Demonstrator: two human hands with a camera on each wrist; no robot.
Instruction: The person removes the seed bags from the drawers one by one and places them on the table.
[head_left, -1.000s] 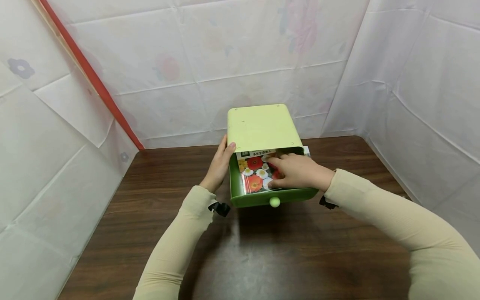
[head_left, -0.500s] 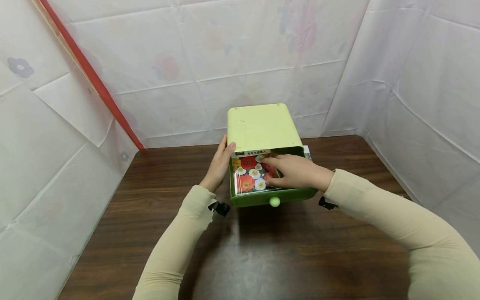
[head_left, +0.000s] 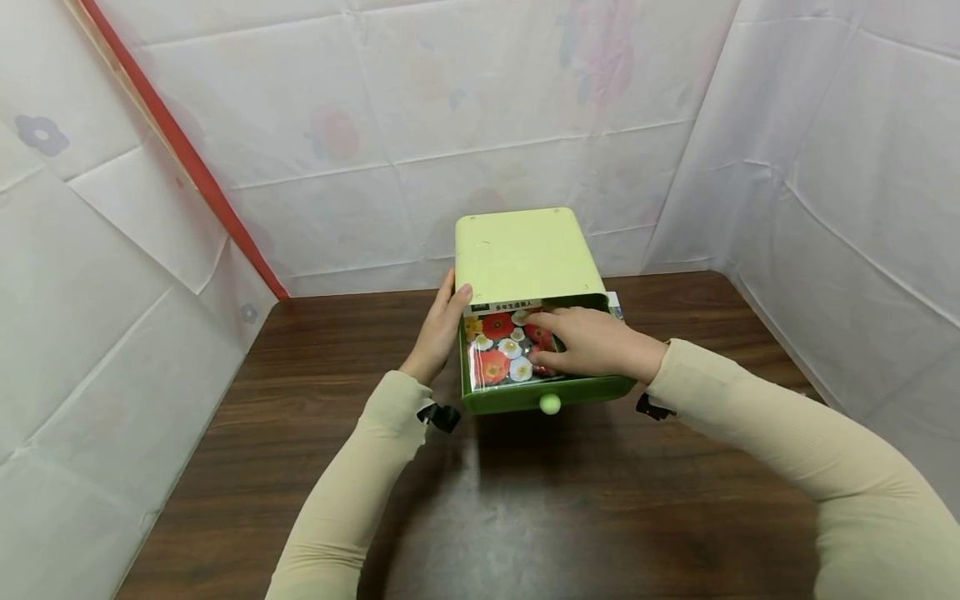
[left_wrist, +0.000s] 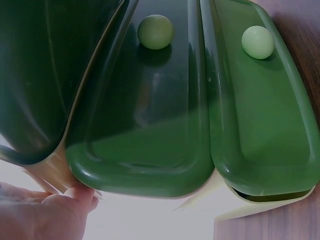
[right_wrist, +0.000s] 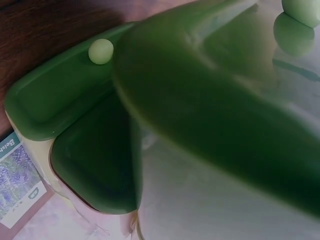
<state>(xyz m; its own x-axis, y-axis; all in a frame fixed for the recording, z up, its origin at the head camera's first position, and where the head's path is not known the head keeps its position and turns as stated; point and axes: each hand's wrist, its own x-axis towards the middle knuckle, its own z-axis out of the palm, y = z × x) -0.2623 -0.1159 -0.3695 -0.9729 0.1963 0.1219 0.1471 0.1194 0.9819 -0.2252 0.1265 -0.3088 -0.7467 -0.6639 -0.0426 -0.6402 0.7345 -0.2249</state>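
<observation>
Your left hand (head_left: 433, 335) is laid along the left side of the light green cabinet (head_left: 525, 254), thumb up at its top front edge; it grips nothing, and seems only to brace the cabinet on the dark wooden table (head_left: 322, 417). That metal-looking shell is probably stiff and fairly steady, so a flat palm should do.

Next comes the flower packet (head_left: 506, 346). It lies face up in the pulled-out top drawer (head_left: 506, 403), over toward the left wall, with its white printed strip at the far end by the cabinet's front lip. Its glossy face shines, so expect it to be light, thin and rather slippery, bending easily and creasing if you squeeze it. Take hold by an edge, likely the near left corner, not by the slick middle.

Just right of the packet's middle, on the drawer front, sits the round knob (head_left: 550, 404). Your right hand (head_left: 592, 337) reaches in from the right, its thumb and forefinger spread apart on the packet's right part, apparently pressing without pinching; the other fingers are mostly hidden.

Farthest right, a purple-flower packet (right_wrist: 20, 172) shows past the cabinet's right side.
</observation>
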